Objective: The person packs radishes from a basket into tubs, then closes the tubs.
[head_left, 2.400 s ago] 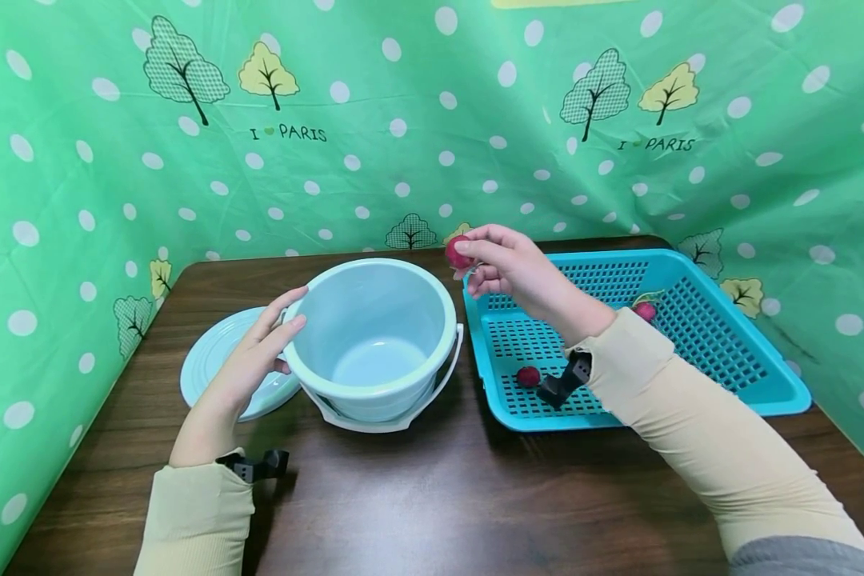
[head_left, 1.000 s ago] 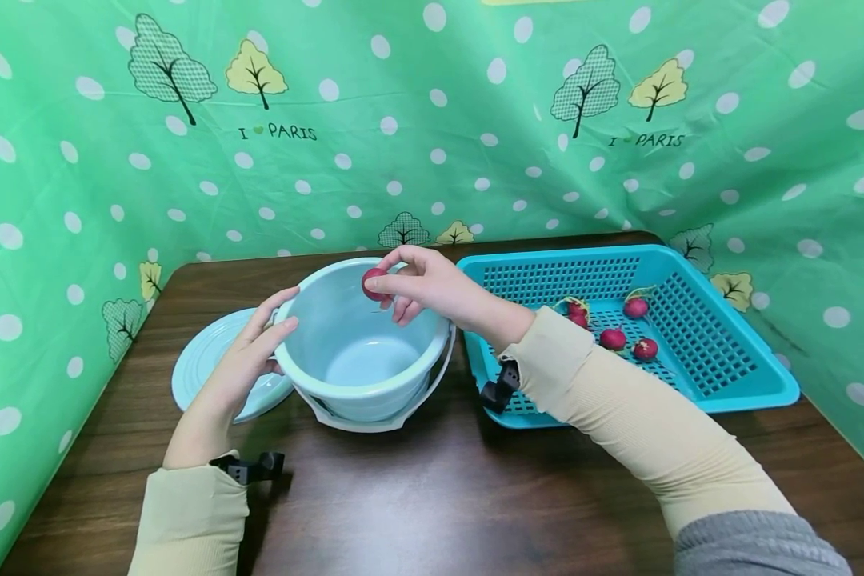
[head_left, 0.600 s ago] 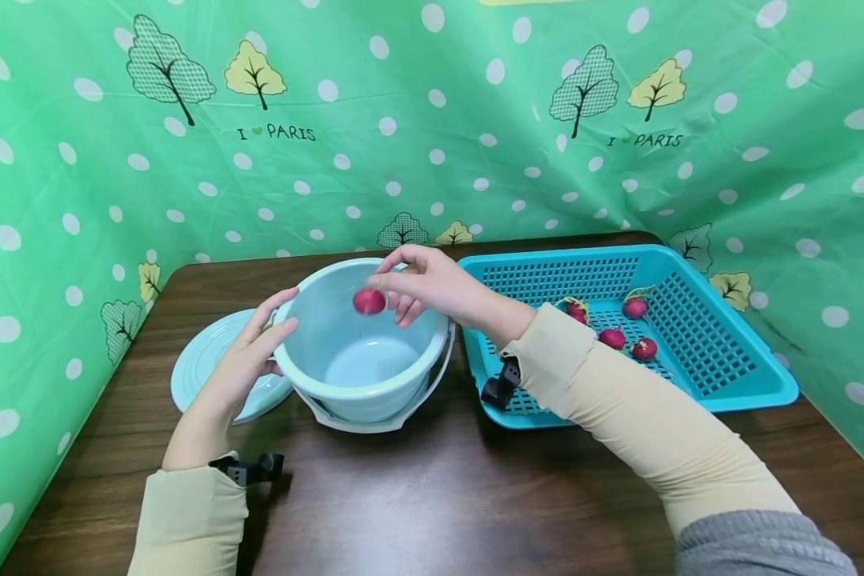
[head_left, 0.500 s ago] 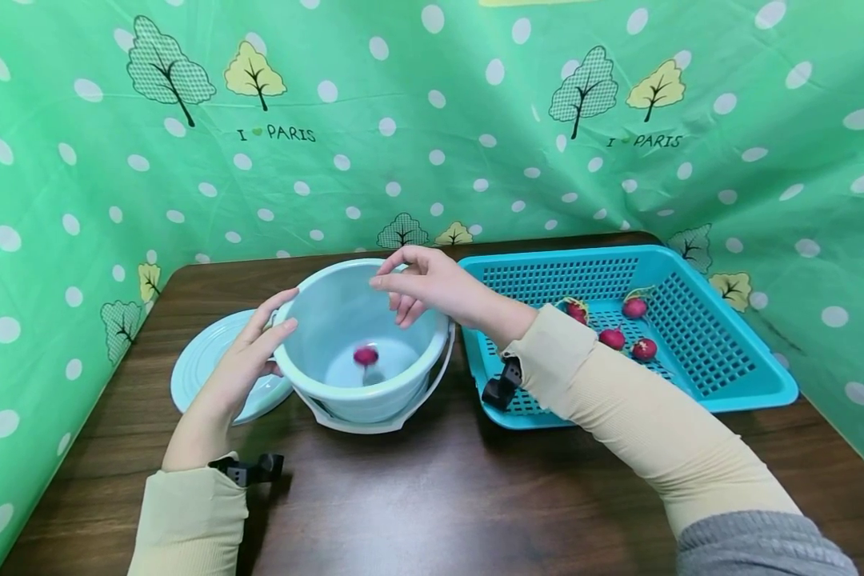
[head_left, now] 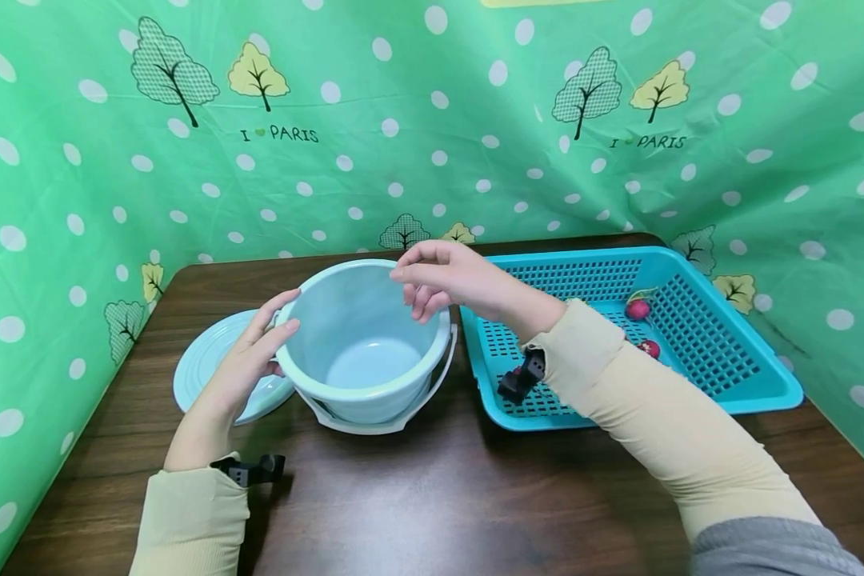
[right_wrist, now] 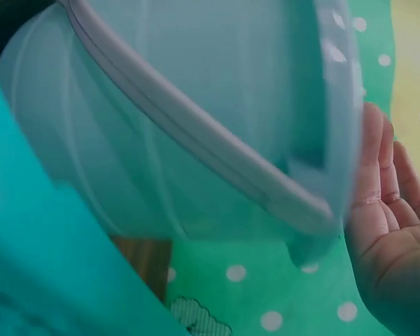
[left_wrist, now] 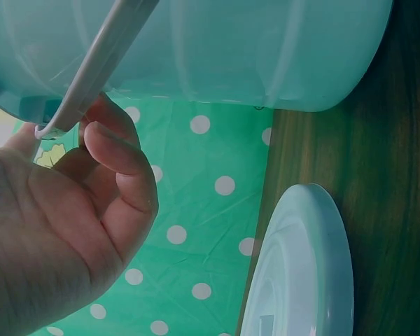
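The left hand (head_left: 248, 364) holds the bucket (head_left: 366, 340) by its rim near the surface's back left. The right hand (head_left: 450, 280) hovers above it, fingers loose, holding nothing. In my judgement this is a transfer step; next comes a reach into the basket (head_left: 727, 376) for a radish (head_left: 637, 308).

1 bucket (head_left: 363, 336), 1 lid (head_left: 205, 364), 1 basket (head_left: 734, 376), 2 radishes (head_left: 637, 308).

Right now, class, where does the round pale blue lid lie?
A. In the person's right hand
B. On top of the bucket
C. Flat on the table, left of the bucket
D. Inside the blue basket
C: the lid lies flat on the table, left of the open bucket, partly behind the left hand.
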`<state>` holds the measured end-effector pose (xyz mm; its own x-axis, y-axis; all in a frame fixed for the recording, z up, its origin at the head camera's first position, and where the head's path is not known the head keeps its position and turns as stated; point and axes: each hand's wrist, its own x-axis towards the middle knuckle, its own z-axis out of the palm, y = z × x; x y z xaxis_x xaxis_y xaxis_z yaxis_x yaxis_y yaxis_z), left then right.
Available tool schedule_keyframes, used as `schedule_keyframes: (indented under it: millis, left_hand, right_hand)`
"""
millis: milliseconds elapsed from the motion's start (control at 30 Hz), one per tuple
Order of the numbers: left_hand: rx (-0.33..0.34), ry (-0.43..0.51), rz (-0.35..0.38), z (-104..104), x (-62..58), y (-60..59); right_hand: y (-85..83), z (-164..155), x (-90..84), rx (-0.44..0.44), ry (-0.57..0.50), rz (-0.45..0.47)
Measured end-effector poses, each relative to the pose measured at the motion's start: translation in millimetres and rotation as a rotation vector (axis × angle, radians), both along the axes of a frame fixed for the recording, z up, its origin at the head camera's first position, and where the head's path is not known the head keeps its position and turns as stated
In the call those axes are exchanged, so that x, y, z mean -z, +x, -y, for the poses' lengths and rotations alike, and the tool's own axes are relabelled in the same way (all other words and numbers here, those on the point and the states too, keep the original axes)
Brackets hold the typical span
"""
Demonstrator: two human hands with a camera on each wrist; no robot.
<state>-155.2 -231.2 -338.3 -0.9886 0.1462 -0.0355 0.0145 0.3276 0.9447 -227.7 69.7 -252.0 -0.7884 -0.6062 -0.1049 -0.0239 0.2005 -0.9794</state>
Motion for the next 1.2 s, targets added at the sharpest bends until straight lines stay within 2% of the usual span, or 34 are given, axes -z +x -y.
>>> schedule_keyframes:
  millis: [200, 400, 933, 1200]
  left_hand:
    - [-0.002, 0.001, 0.001, -0.4, 0.2, 0.0]
    - [-0.003, -0.005, 0.005, -0.5, -0.3, 0.8]
    - [-0.002, -0.007, 0.006, -0.2, -0.8, 0.0]
    - [0.001, -0.001, 0.007, 0.1, -0.2, 0.2]
  right_hand:
    - [-3.6, -21.4, -6.2, 0.032, -0.009, -0.049]
    - [-9.1, -41.7, 0.6, 0.038, 0.053, -0.075]
    - [-27.5, -95.9, 23.3, -0.142, 0.249, -0.096]
    - [-40.2, -119.7, 39.4, -0.200, 0.352, -0.065]
